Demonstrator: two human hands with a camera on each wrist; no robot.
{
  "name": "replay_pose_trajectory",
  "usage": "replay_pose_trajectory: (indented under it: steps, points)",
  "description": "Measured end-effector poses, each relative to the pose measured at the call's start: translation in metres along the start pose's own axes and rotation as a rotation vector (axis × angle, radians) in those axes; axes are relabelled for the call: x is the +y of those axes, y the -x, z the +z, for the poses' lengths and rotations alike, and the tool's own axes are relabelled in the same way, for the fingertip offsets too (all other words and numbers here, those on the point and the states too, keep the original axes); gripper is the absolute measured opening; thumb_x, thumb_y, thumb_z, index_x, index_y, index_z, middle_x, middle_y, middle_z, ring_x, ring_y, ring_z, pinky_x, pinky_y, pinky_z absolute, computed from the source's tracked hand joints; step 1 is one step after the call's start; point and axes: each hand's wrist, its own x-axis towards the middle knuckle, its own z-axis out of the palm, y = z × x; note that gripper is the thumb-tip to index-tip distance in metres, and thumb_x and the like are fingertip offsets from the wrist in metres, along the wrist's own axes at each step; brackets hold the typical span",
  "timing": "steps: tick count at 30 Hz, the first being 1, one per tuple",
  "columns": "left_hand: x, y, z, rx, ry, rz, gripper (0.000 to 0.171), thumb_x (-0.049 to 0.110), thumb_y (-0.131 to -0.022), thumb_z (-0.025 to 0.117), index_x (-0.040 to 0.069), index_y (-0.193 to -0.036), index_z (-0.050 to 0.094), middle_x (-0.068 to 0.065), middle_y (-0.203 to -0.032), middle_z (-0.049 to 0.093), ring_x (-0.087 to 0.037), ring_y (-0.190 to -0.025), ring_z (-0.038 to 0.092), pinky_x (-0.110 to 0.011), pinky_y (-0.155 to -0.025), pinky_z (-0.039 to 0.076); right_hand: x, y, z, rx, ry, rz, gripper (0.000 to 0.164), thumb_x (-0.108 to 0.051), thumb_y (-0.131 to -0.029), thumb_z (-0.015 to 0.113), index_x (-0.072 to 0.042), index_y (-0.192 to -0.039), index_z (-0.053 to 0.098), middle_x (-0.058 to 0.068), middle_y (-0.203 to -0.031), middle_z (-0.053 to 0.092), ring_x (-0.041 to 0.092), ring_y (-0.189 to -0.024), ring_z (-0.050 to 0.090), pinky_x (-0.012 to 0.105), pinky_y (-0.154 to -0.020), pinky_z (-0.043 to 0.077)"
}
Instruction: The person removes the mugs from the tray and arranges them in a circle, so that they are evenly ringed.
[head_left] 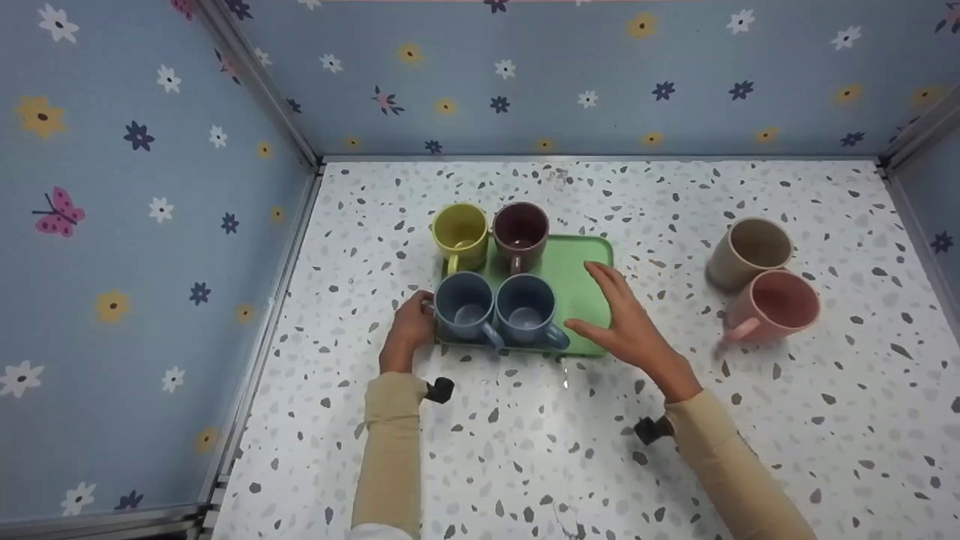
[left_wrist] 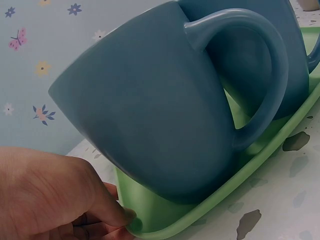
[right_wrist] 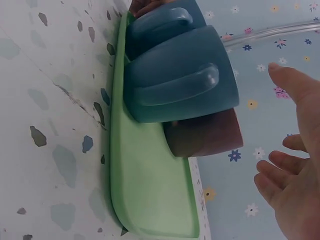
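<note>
Green tray sits on the desk, a bit L of mid & nearer the far edge than the R edge. L hand is at the tray's near-L corner; its fingers pinch the rim there, thumb on top per the L wrist view, knuckles just beside the front L mug. R hand is up by the tray's R side, fingers & thumb spread wide w/ nothing btwn them, apart from the mugs. 4 mugs stand upright on the tray, 2 rows: front L blue mug at near-L corner, front R blue mug right next to it along the near edge, both handles aimed twd the near-R; yellow mug at far-L corner; maroon mug beside it along the far edge. Handles of those back 2 pt twd the near edge. Can't tell if neighbouring mugs touch. Well apart from the tray, twd the desk's R edge, 2 more mugs: beige mug, and pink mug just on its near side, handle aimed near-L; contact btwn them unclear. Both forearms wear tan sleeves, each w/ a small blk device at the wrist. Desk top is white w/ grey specks; blue floral panels rise along its far, L & R edges.
</note>
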Motion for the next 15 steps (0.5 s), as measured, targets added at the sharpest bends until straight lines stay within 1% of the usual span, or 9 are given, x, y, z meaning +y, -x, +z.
replay_pose_trajectory:
  steps: [4, 8, 11, 15]
  points:
    - [0.001, 0.0, -0.001, -0.013, 0.007, -0.016, 0.04, 0.004, -0.092, 0.042, 0.006, -0.131, 0.05, -0.017, -0.115, 0.061, -0.027, -0.104, 0.058, -0.039, -0.088, 0.047, 0.001, -0.001, 0.009, -0.041, -0.009, 0.016, 0.092, -0.05, -0.08, 0.071, -0.018, -0.152, 0.024, 0.011, -0.154, 0.026, 0.027, -0.141, 0.029, 0.053, -0.109, 0.031]
    - [0.001, 0.0, -0.001, -0.018, 0.0, -0.029, 0.039, 0.005, -0.093, 0.04, 0.008, -0.131, 0.05, -0.016, -0.115, 0.06, -0.026, -0.103, 0.057, -0.039, -0.088, 0.046, -0.001, -0.004, 0.017, -0.075, -0.016, 0.014, 0.093, -0.05, -0.079, 0.072, -0.02, -0.152, 0.023, 0.009, -0.154, 0.026, 0.026, -0.141, 0.029, 0.053, -0.109, 0.03]
    - [0.0, 0.0, -0.001, -0.018, -0.002, -0.027, 0.039, 0.006, -0.093, 0.04, 0.008, -0.131, 0.05, -0.016, -0.115, 0.06, -0.026, -0.103, 0.057, -0.039, -0.088, 0.046, -0.003, -0.008, 0.022, -0.098, -0.021, -0.001, 0.095, -0.052, -0.078, 0.073, -0.02, -0.152, 0.023, 0.008, -0.154, 0.026, 0.026, -0.14, 0.03, 0.051, -0.11, 0.031]
    - [0.0, 0.001, -0.001, -0.017, -0.005, -0.016, 0.04, 0.005, -0.092, 0.04, 0.007, -0.131, 0.05, -0.016, -0.116, 0.06, -0.027, -0.105, 0.056, -0.04, -0.09, 0.045, -0.006, -0.014, 0.031, -0.121, -0.028, -0.034, 0.097, -0.053, -0.076, 0.074, -0.018, -0.152, 0.024, 0.009, -0.154, 0.027, 0.025, -0.141, 0.03, 0.048, -0.111, 0.03]
